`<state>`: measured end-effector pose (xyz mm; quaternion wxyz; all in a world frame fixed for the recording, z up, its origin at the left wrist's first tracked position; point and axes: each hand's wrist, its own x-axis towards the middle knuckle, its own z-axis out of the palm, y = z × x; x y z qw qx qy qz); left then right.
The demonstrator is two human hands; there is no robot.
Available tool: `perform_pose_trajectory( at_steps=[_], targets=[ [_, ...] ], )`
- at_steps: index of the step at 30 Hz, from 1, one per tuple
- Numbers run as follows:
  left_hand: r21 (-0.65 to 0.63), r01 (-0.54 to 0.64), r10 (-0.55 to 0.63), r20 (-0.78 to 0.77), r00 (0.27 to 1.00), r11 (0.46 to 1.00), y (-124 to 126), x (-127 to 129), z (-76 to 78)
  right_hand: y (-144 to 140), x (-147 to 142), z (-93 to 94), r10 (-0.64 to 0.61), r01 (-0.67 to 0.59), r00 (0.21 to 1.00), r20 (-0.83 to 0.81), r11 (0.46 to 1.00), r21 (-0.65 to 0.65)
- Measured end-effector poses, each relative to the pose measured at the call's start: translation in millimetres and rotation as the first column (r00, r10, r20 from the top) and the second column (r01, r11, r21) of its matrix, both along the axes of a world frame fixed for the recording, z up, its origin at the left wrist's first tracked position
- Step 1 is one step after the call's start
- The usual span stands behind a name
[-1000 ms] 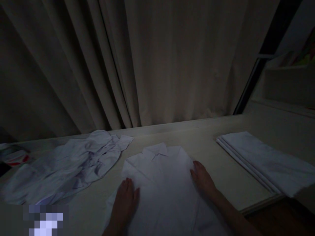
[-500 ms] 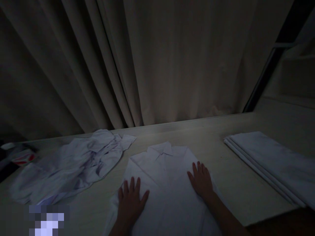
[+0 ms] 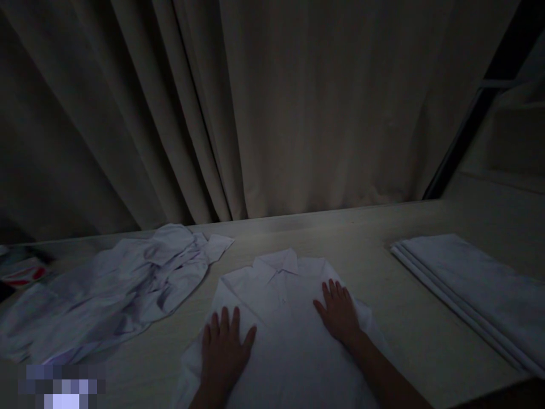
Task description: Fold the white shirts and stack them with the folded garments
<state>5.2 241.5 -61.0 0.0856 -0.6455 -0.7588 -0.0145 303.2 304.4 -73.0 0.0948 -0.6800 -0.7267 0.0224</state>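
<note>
White cotton fills the middle of the pale tabletop (image 3: 392, 318): a collared shirt (image 3: 276, 307) lies face up, collar toward twelve o'clock and body running down to six. The left hand (image 3: 223, 352) rests flat on it at about seven o'clock, and the right hand (image 3: 338, 312) lies flat at about three o'clock, near the shirt's edge. Both have their fingers (image 3: 225, 324) spread and released, pressing on cloth, grasping nothing. At nine o'clock a crumpled pile of white clothes (image 3: 114, 289) sprawls, its nearest corner just beside the shirt's shoulder. At two to three o'clock a neat folded stack (image 3: 468, 284) sits well apart. A beige curtain (image 3: 272, 113) hangs behind. My judgement: the light is dim, so a crease or tucked sleeve could go unseen; uneven pressure from the palms could drag the thin fabric askew, and a sweep leftward could snag the crumpled pile.
</note>
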Motion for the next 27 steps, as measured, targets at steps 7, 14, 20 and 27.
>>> perform_pose_trajectory(
  at_steps=[7,14,20,27],
  targets=[
    [-0.046,-0.001,0.002,0.021,1.0,0.999,10.8,2.5,9.6,3.3,0.8,-1.1,-0.02,0.02,1.0,0.004,1.0,-0.014],
    [0.004,0.081,-0.081,-0.033,0.996,0.997,40.7,-15.0,15.8,45.1,2.5,11.3,0.04,-0.036,0.999,-0.036,0.994,0.1],
    [-0.01,0.038,-0.038,-0.05,0.998,0.999,58.8,-21.7,-2.1,87.5,-9.8,3.2,0.034,-0.032,0.999,-0.037,0.998,0.05],
    [0.149,0.094,-0.109,0.094,0.99,0.984,29.4,-24.5,23.5,29.6,-7.0,36.2,0.132,-0.101,0.974,-0.186,0.98,0.169]
  ],
)
